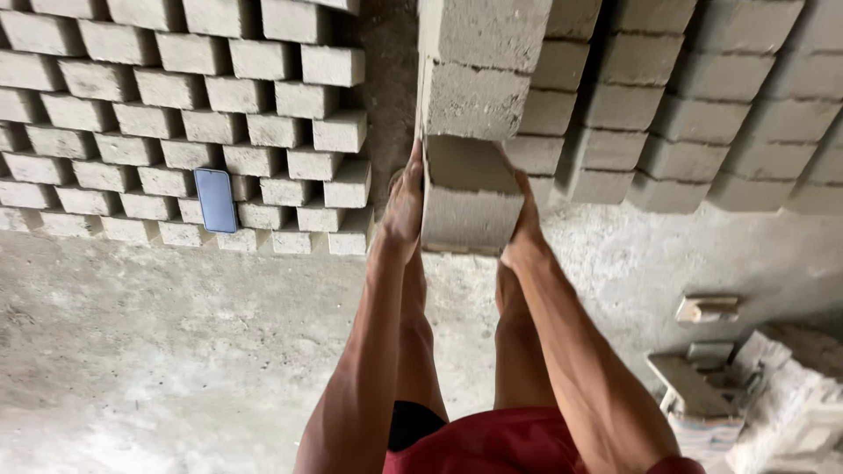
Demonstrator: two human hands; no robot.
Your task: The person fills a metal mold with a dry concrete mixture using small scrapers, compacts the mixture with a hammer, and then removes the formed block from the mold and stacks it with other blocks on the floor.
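While both arms reach straight down, a person clamps a grey concrete block [468, 197] between two bare hands, the left hand [405, 204] pressed flat against one end face and the right hand [525, 230] against the other, fingers spread along the sides. Neither hand curls under the block; it appears to be held by inward pressure alone, the sort of grip that suits a heavy, rough-sided piece with no handle. The block sits at the near end of a single file of like blocks [481, 66] that runs away from the viewer, touching or nearly touching the next one in line; whether its base rests on the concrete floor [176, 351] cannot be told from this angle. The person's bare legs show between the arms, with red shorts [492, 448] at the bottom edge. To the left, rows of blocks [167, 114] lie in a tight grid on the floor, narrow gaps between them, probably spaced for drying. A blue smartphone [216, 199] lies face-up on that grid near its front edge, well clear of the hands. To the right, further rows of blocks [702, 105] stand slantwise. Near the lower right corner, broken block pieces and rubble [755, 395] are heaped on the floor.
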